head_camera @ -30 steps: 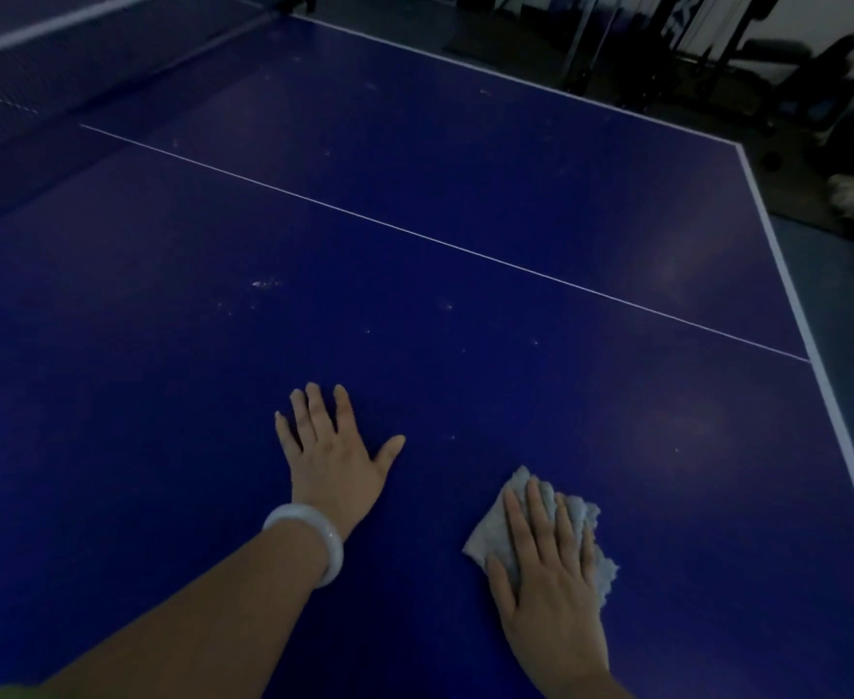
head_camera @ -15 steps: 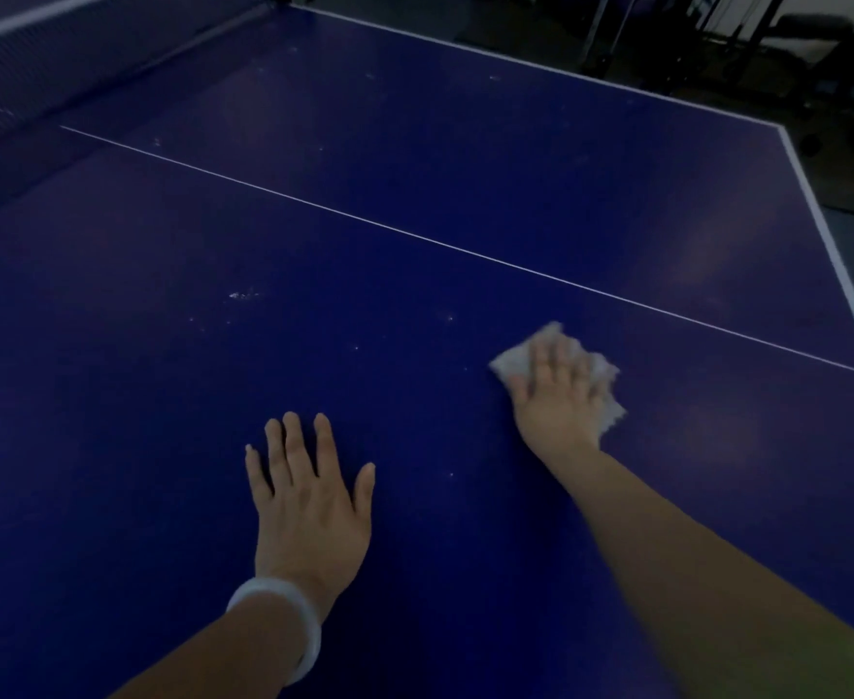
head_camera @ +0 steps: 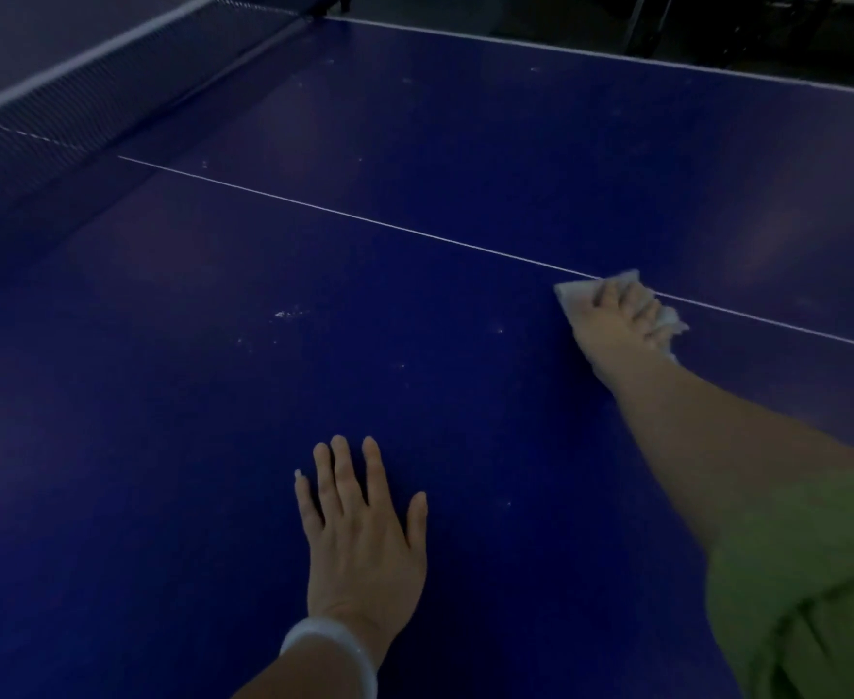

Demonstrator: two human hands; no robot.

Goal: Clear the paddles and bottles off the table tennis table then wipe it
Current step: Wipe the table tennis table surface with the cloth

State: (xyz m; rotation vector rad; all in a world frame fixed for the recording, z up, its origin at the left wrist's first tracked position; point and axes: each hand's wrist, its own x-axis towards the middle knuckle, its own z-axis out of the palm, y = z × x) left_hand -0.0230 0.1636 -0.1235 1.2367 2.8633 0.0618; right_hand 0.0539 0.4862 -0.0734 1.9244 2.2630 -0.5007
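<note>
The blue table tennis table (head_camera: 414, 143) fills the view, with no paddles or bottles in sight on it. My right hand (head_camera: 616, 320) is stretched far out and presses a pale cloth (head_camera: 573, 290) flat on the table, right on the white centre line. My left hand (head_camera: 359, 527) lies flat near me, fingers spread on the surface, a white bangle on its wrist. Small white specks (head_camera: 288, 313) show on the blue between my hands and the net.
The net (head_camera: 87, 88) runs across the far left. The table's white edge line (head_camera: 616, 55) marks the far side and right corner. Dark metal frames stand on the floor beyond the table at the top right.
My right hand has slid the cloth away from me, from near the front edge up to the centre line. My left hand stays flat in place; the view has shifted forward.
</note>
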